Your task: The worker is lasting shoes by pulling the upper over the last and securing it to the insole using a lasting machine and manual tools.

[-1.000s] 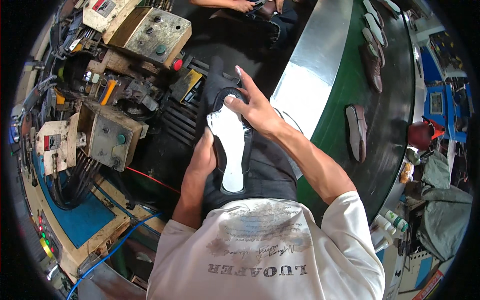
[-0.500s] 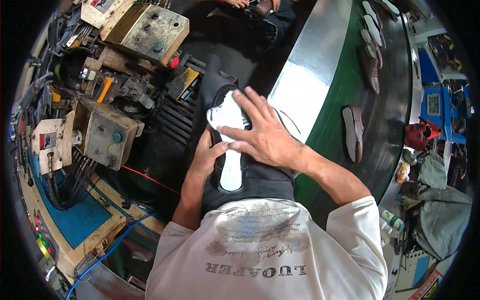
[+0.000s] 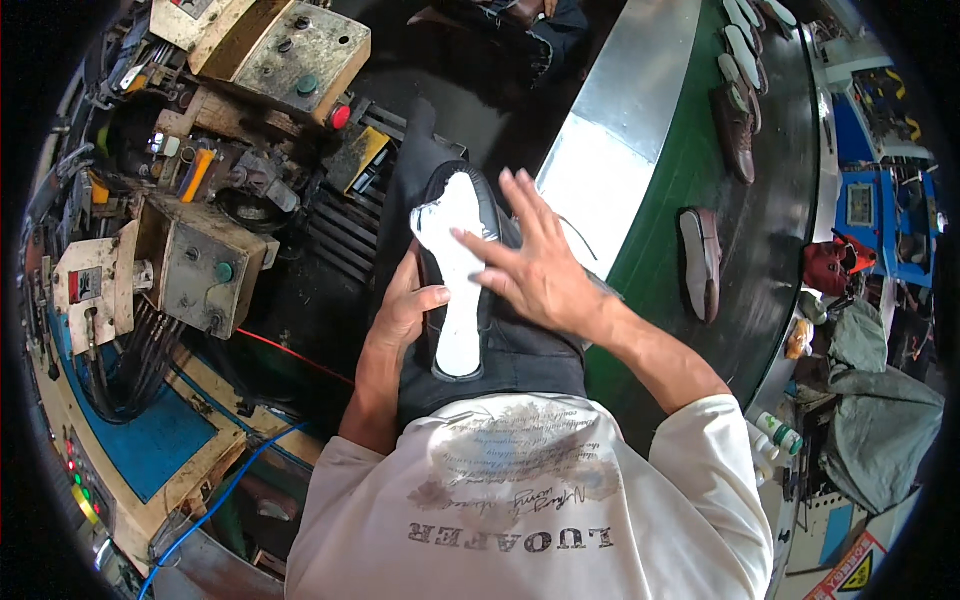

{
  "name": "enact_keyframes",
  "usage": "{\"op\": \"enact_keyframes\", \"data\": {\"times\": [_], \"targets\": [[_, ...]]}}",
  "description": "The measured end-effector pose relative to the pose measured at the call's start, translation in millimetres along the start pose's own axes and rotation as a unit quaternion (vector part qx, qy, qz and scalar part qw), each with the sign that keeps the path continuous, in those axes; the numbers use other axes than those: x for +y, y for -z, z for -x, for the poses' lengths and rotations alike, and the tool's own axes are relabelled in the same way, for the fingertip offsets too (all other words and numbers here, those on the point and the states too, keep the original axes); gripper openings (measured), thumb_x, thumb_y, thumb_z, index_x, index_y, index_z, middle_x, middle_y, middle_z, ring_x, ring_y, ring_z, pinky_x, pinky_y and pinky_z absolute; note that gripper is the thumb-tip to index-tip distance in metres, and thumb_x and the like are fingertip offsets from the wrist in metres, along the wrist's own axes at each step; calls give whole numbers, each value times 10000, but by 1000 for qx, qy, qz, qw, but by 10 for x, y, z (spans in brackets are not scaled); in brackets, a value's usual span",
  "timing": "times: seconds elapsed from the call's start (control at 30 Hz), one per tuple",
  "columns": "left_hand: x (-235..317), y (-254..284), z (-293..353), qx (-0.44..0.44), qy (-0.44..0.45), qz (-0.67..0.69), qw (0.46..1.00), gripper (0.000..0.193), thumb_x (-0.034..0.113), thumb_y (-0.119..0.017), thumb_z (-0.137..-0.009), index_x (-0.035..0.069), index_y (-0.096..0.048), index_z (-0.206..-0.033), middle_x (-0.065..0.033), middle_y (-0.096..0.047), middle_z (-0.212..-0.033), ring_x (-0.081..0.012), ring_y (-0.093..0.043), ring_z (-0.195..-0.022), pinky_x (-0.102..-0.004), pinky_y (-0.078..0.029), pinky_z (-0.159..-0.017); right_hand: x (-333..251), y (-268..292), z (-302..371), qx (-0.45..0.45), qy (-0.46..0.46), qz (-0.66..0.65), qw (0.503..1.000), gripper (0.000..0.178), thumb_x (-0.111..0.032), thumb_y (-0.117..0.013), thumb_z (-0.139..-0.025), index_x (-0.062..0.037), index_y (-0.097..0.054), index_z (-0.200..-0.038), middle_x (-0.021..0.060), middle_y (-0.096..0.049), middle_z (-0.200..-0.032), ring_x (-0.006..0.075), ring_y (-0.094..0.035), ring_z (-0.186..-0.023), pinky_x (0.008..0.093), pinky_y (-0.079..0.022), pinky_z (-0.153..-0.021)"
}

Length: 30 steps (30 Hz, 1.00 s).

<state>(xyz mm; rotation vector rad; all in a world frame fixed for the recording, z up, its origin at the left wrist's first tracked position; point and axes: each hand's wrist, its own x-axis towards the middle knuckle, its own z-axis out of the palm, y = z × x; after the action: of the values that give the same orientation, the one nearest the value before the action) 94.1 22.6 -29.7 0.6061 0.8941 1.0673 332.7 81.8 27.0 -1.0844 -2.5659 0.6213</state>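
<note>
A black shoe lies sole-side up across my dark-trousered lap, its broad end pointing away from me. A white sole-shaped piece covers most of its underside, and a ragged white flap sticks out on the left. My left hand grips the shoe's left side, thumb on the edge and the other fingers mostly hidden beneath. Over the right side, my right hand is open with fingers spread. Its index fingertip is at the white surface; whether it touches, I cannot tell.
On my left stands a machine with a stained control box and a red button. A green conveyor belt on my right carries a brown shoe and several more farther off. Another person's legs show at the top.
My right hand has lifted off the broad end and shifted right, uncovering more of the white piece and black rim. My left hand keeps its hold.
</note>
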Motion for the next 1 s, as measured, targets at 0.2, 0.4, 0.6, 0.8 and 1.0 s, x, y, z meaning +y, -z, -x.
{"op": "enact_keyframes", "data": {"times": [0.2, 0.4, 0.6, 0.8, 1.0], "targets": [[-57, 50, 7, 5, -4, 33, 999, 1129, 224, -732, -740, -44, -214, -1707, -181, -466, -1603, -297, -460, -1505, -410, -348, -1287, -37, 93, -97, -16, 34, 16, 999, 489, -536, -578, -1096, -291, -699, -1502, 353, -142, -1772, 566, -155, -1643, 666, -227, -1311], [-6, 22, 30, -10, -21, 20, 1000, 1123, 213, -726, -743, -24, -212, -1713, -157, -461, -1603, -279, -459, -1505, -397, -354, -1281, -30, 126, -342, 15, 62, 20, 998, 528, -564, -585, -1072, -266, -705, -1492, 369, -187, -1759, 562, -138, -1651, 711, -219, -1295], [12, 33, 47, -22, -2, 35, 999, 1124, 184, -718, -767, -20, -166, -1724, -171, -425, -1637, -282, -438, -1527, -395, -345, -1288, -143, 55, -354, 23, 48, 20, 998, 489, -528, -590, -1082, -255, -726, -1464, 350, -213, -1756, 556, -144, -1651, 693, -187, -1308], [-35, 89, 49, -10, -26, 21, 999, 1098, 169, -703, -773, -31, -182, -1719, -173, -423, -1648, -285, -436, -1539, -396, -346, -1290, -214, -19, -333, -10, 80, -3, 997, 531, -586, -559, -1083, -270, -702, -1485, 315, -236, -1760, 546, -159, -1651, 709, -183, -1300], [-66, 98, 51, -19, -13, 43, 999, 1108, 161, -721, -775, -21, -182, -1725, -168, -427, -1648, -283, -439, -1537, -404, -353, -1284, -172, -2, -419, 37, 57, 23, 997, 489, -538, -641, -1033, -289, -729, -1444, 283, -241, -1774, 531, -172, -1649, 714, -215, -1287]]}}
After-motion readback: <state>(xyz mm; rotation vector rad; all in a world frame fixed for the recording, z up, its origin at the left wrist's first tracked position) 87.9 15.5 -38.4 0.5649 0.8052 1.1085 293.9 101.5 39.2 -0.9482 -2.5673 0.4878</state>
